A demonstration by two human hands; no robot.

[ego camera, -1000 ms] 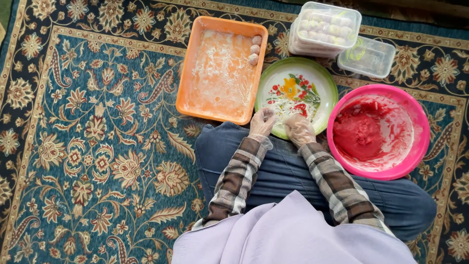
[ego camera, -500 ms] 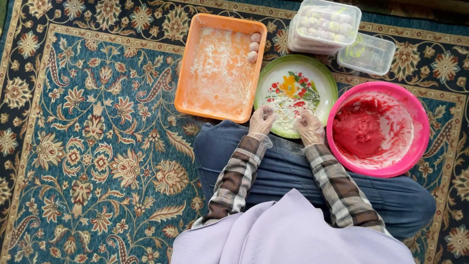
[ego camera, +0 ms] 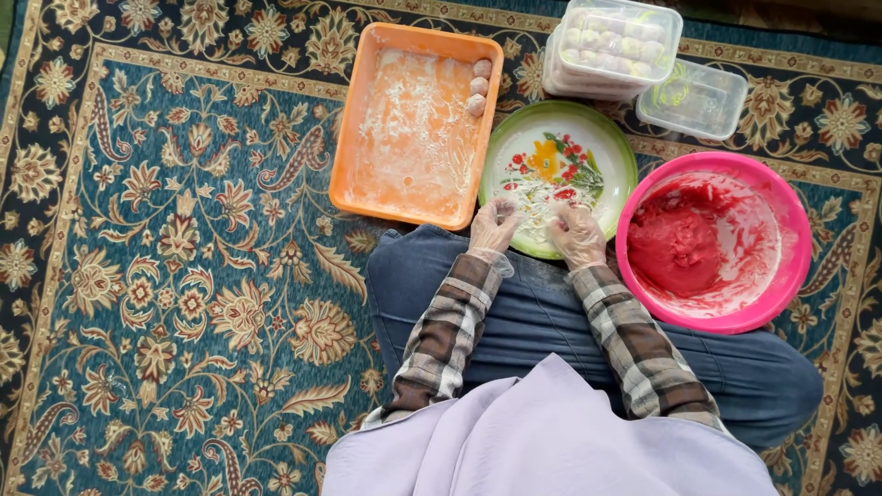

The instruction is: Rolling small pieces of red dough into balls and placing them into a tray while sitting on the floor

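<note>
We keep our gloved left hand (ego camera: 493,225) and right hand (ego camera: 577,235) low over the floured floral plate's (ego camera: 617,147) near rim beside the pink bowl (ego camera: 788,266), fingers curled, whether pinching dough we cannot tell.

A round plate (ego camera: 558,174) with a green rim and a printed pattern of red and yellow flowers lies flat on the patterned carpet, between an orange tray and a pink bowl, just in front of the person's knees. White flour is scattered over its near half. Both gloved hands rest at its near edge, fingers curled over the floured patch.
</note>
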